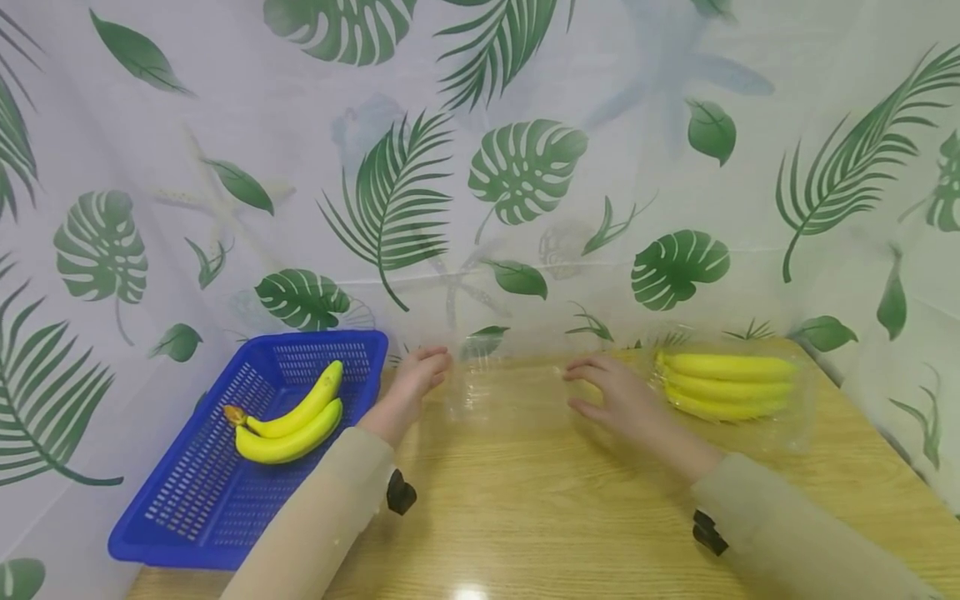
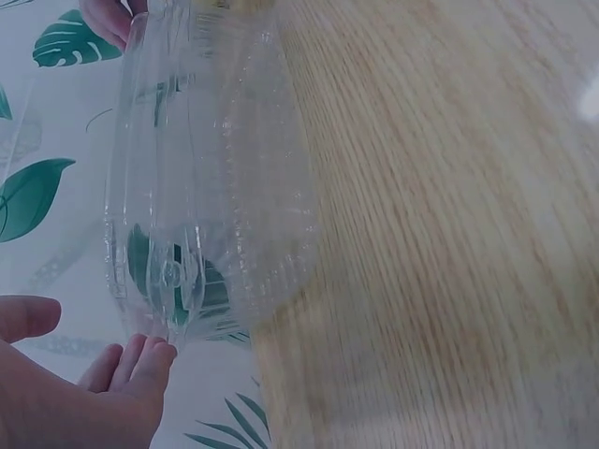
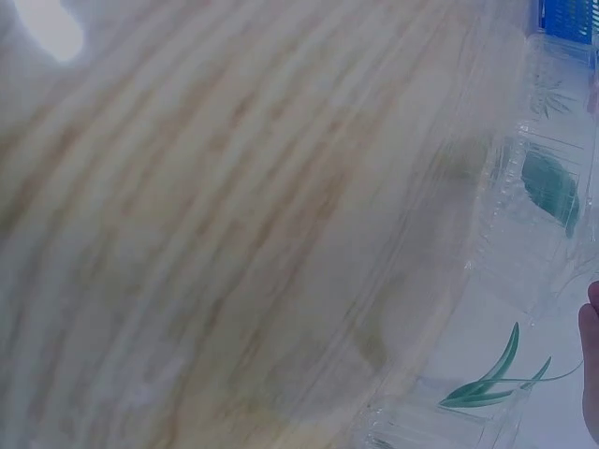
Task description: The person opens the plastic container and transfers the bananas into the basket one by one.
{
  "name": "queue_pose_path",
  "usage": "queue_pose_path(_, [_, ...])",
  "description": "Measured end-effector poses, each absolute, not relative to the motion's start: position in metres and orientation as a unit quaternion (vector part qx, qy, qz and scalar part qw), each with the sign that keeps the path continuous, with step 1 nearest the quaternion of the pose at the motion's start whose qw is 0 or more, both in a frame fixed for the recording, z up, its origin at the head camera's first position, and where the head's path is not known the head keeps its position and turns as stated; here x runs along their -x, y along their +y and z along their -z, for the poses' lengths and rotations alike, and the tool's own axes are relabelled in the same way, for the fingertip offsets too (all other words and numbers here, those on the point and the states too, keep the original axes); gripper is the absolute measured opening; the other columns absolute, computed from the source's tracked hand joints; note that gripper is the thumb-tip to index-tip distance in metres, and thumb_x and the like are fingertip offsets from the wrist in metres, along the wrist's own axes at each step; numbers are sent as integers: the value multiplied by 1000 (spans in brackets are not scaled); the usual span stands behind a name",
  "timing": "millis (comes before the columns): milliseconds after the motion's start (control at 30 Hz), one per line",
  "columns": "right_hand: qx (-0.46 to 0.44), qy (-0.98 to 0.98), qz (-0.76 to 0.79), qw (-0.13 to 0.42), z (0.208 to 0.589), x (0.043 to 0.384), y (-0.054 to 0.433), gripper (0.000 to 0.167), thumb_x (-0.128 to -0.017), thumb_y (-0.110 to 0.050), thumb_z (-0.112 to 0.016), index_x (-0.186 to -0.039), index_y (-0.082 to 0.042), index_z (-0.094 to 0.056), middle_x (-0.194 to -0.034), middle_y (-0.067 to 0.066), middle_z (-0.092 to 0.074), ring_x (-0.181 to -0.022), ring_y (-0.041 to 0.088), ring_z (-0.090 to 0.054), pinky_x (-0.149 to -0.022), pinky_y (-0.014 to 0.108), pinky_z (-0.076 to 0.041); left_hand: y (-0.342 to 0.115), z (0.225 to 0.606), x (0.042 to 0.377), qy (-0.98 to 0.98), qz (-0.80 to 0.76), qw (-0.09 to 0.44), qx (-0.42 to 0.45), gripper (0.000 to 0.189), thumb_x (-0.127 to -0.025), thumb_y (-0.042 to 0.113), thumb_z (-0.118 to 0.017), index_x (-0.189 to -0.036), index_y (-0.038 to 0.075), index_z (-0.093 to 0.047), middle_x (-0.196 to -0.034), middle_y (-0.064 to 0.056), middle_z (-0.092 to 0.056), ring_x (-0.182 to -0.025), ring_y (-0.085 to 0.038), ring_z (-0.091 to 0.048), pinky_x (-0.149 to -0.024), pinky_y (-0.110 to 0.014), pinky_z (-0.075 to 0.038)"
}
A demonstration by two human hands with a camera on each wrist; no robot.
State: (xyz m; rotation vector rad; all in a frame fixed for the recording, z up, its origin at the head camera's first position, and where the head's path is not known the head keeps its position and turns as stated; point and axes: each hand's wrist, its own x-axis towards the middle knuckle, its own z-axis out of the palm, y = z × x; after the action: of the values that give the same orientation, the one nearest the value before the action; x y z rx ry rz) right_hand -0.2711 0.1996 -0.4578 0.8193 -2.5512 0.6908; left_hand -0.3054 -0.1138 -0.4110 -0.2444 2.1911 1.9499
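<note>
Spanning the space between our two hands is one clear plastic box (image 1: 510, 387), near the back edge of the tabletop (image 1: 525, 508), in front of the leaf-print cloth (image 1: 420, 50). Its long axis runs from left to right, one end pointing to our left hand (image 1: 405, 390) and the other to our right hand (image 1: 618, 398); whether its whole base rests on the wood, we cannot tell. On the left, our fingers (image 2: 150, 374) lie close together with their tips touching the end of the box, the thumb held well apart from them. On the right, our fingers and thumb are spread from one another at the box's other end, clamped on nothing that we can see. Just past that hand we have one filled box (image 1: 795, 425), also clear, with its length running left to right; we count three bananas (image 1: 727, 387) in it, stacked row by row along the same line. To our left stands one blue basket (image 1: 135, 542), its long axis slanting from near left to far right. Inside it we count two bananas (image 1: 288, 446), joined at a brown stem that points left, their tips curving up toward the far right. We wear two pale sleeves (image 1: 315, 517), one on each arm.
</note>
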Motion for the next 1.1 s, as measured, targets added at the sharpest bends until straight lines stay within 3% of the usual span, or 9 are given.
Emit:
queue_pose_path(600, [-291,-906,-243,191,454,272,193,32,-87,-4,-86,-116,0,-74,-126,18,-70,-120,39,-65,-108,57,-56,-114,412,312,734,-671,82,72,51,-104,5,-53,-151,-12,-45,-157,-31,-49,-148,-44,-48,-130,-49,-39])
queue_pose_path(800, [-298,-907,-228,193,450,272,194,34,-87,-4,-86,-118,1,-73,-125,18,-69,-119,39,-64,-106,55,-58,-118,408,313,742,-659,98,72,51,-107,10,-52,-155,-7,-44,-161,-29,-46,-150,-44,-45,-131,-53,-35])
queue_pose_path(1100, [-285,-916,-225,172,443,271,194,44,-89,-11,-85,-127,3,-68,-129,19,-69,-123,39,-64,-110,56,-56,-121,404,315,738,-668,76,64,50,-108,9,-49,-154,-11,-44,-157,-33,-49,-144,-45,-53,-125,-49,-46])
